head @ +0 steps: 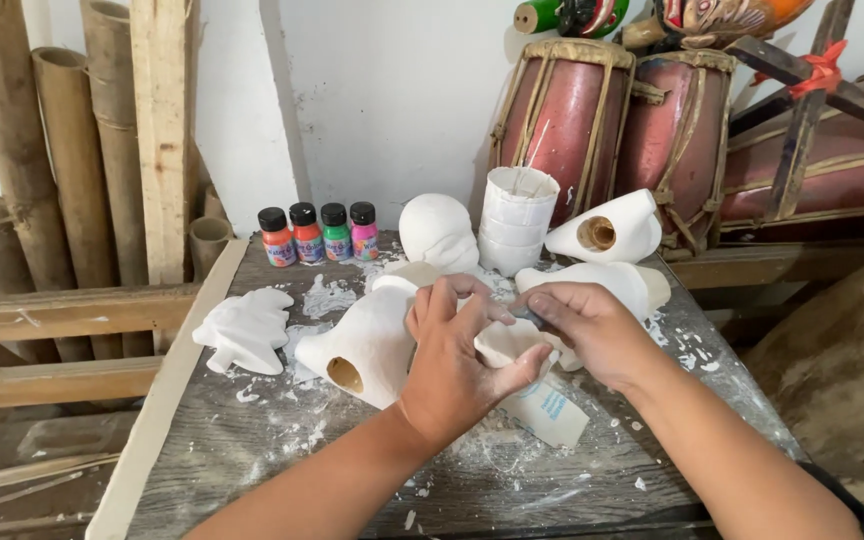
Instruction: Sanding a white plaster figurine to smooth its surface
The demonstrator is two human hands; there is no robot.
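Here, left to right:
Bamboo poles (12, 160): upright against the wall at far left, beside a pale wooden plank (162, 130).
Flat plaster figure (245, 330): lying on the dusty wooden table (252, 450), well apart from both hands.
Paint bottles (319, 232): four in a row at the table's back edge, orange, red, green and pink, black caps on.
Hollow plaster cast (367, 345): on its side just left of the left hand, round opening facing the camera.
Left hand (452, 360): fingers curled, thumb under, gripping the small plaster piece (505, 342) above the table's middle.
Right hand (587, 325): fingers closed on a small dark tool, touching the same piece; what the tool is cannot be told.
Stacked white cups (517, 220): behind the hands.
Drums (622, 130): two red ones at the back right.
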